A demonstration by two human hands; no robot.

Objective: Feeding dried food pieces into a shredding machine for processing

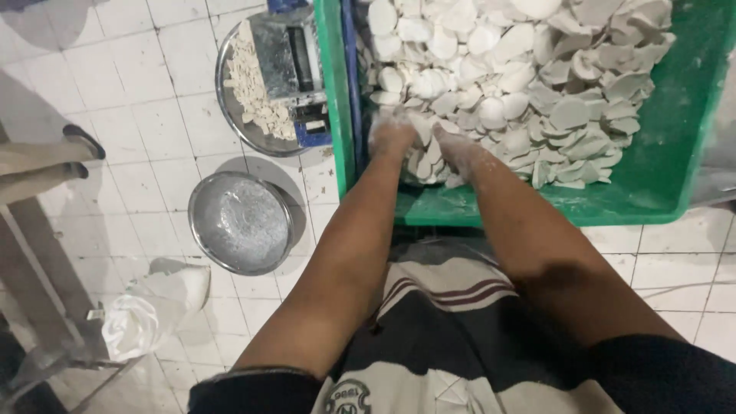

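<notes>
A big green plastic tub [659, 184] on the tiled floor holds a heap of white round dough pieces [521, 69]. My left hand [389, 138] and my right hand [460, 149], both dusted with flour, are pushed into the near edge of the heap. Their fingers are buried among the pieces, and a small bunch of pieces sits between the two hands. My forearms reach forward over my lap, which is covered by striped cloth.
A round steel tray [230, 92] with cut dough bits and a small metal machine [295, 61] stands left of the tub. An empty floury steel bowl [239, 222] sits nearer. A white plastic bag [149, 310] lies at lower left. Someone's sandalled foot [80, 142] is at the left.
</notes>
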